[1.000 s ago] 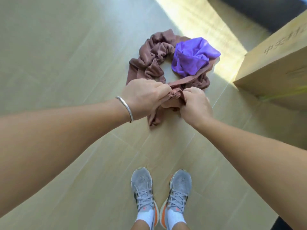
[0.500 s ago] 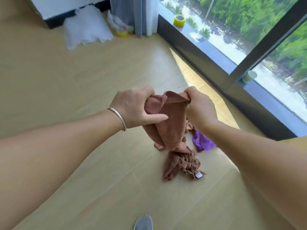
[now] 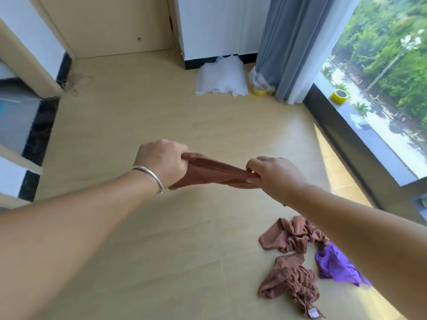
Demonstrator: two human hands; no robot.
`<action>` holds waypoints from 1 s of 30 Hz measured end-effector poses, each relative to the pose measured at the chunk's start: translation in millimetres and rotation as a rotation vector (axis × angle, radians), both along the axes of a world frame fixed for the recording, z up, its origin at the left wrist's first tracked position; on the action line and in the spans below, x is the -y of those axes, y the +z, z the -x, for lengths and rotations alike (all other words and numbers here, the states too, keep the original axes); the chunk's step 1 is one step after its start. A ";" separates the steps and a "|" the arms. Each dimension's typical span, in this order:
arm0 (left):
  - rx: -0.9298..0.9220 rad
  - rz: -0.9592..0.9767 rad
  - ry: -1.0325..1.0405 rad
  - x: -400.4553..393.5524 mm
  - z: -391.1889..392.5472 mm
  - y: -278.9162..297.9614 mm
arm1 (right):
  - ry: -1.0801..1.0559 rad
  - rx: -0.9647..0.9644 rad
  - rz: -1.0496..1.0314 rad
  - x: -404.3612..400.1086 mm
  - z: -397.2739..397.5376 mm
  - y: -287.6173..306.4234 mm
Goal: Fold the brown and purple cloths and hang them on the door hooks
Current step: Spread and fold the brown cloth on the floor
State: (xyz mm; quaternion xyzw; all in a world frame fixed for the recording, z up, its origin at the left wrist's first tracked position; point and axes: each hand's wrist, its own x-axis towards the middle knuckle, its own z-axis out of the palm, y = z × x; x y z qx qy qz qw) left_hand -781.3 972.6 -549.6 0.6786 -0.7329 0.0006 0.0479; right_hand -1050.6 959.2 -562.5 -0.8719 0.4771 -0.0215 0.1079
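Over a pale wood floor (image 3: 161, 116), my left hand (image 3: 163, 161) and right hand (image 3: 275, 175) pinch the brown cloth (image 3: 217, 173) taut, apparently finding an edge for folding.

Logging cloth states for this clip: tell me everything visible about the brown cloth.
The brown cloth is a soft, rust-brown fabric, unfolded. One end is stretched taut between the left hand and the right hand, both gripping it in the air. The rest lies crumpled on the wooden floor in bunched heaps, with a small white tag at its lowest end. The purple cloth lies against it; the right forearm hides the connecting stretch.
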 end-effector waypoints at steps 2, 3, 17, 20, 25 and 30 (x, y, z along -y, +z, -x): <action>0.044 -0.072 0.072 -28.9 -22.4 -10.1 | -0.016 -0.009 -0.076 -16.9 -20.2 -19.9; 0.061 -0.102 0.104 -47.7 -33.0 -17.0 | -0.039 -0.023 -0.108 -28.4 -30.4 -32.6; 0.057 -0.698 0.267 -276.8 -85.8 -157.6 | -0.007 -0.124 -0.487 -212.5 -66.6 -158.2; -0.009 -0.783 0.273 -292.7 -89.6 -177.8 | -0.027 -0.130 -0.458 -235.6 -70.8 -173.3; -0.144 -0.925 0.253 -295.3 -111.7 -203.3 | -0.024 -0.186 -0.441 -243.5 -87.6 -187.2; -0.296 -1.199 0.110 -269.0 -162.0 -215.8 | 0.011 -0.281 -0.534 -203.1 -119.9 -188.6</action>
